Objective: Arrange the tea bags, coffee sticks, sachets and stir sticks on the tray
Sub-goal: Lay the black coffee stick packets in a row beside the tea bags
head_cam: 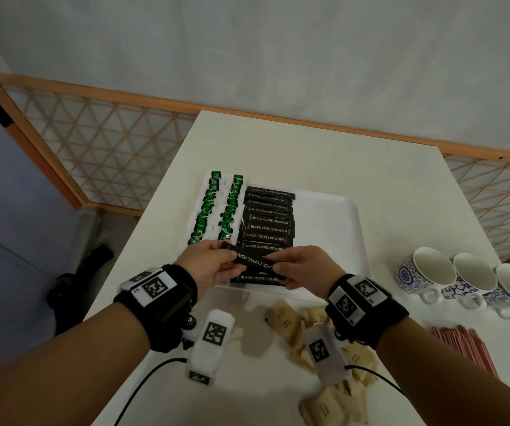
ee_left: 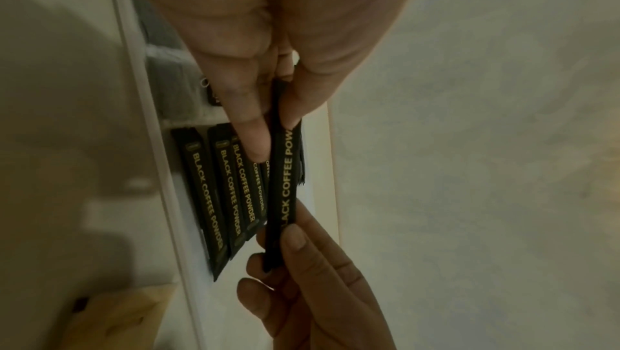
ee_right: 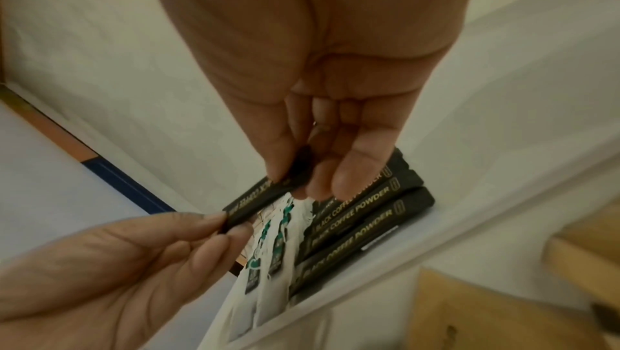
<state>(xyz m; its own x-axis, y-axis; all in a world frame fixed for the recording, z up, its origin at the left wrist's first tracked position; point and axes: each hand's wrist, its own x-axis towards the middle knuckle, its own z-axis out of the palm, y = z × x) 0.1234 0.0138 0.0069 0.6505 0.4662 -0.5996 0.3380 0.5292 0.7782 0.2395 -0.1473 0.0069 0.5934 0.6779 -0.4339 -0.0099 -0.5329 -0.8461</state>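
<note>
A black coffee stick (head_cam: 252,262) marked BLACK COFFEE POWDER hangs just above the near end of the white tray (head_cam: 352,229). My left hand (head_cam: 213,265) pinches one end of it and my right hand (head_cam: 296,265) pinches the other. The left wrist view shows the same stick (ee_left: 283,191) between thumb and forefinger, and the right wrist view shows it too (ee_right: 261,202). On the tray lie a row of several black coffee sticks (head_cam: 269,222) and two rows of green-tagged tea bags (head_cam: 216,207). Brown sachets (head_cam: 287,324) and red stir sticks (head_cam: 462,345) lie on the table, near me.
Three blue-and-white cups (head_cam: 469,278) stand at the right of the white table (head_cam: 309,149). The tray's right half is bare. A wooden lattice screen (head_cam: 100,142) runs behind the table. Cables from my wrist cameras trail over the table's near edge.
</note>
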